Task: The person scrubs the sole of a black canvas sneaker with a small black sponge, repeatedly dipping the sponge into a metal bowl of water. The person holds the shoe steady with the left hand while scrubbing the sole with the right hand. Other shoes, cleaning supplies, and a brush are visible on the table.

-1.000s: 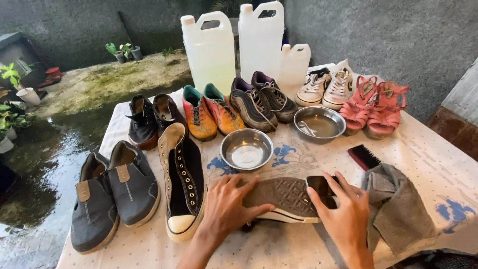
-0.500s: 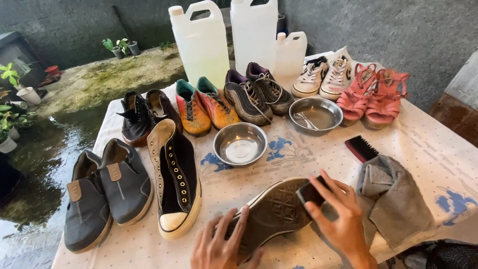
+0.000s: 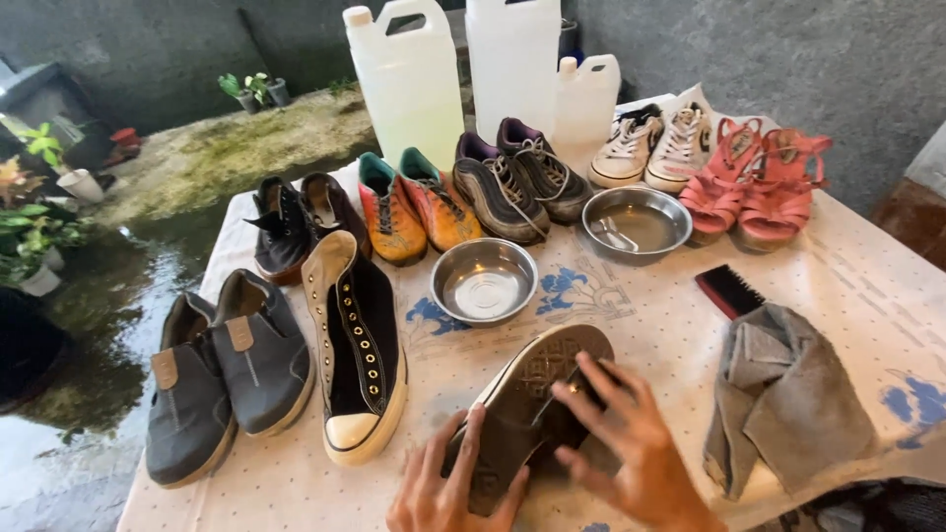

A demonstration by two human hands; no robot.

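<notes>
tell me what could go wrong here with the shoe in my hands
The upturned sneaker sits near the table's front edge, held only loosely by the left hand and right hand; it could slip off. The steel bowl lies just beyond its sole, so a push forward might knock it. The grey cloth hangs near the edge and might get dragged off.

Grey concrete wall (image 3: 788, 59), wet floor (image 3: 89, 394), perhaps outdoors; patterned table (image 3: 867, 286).
</notes>
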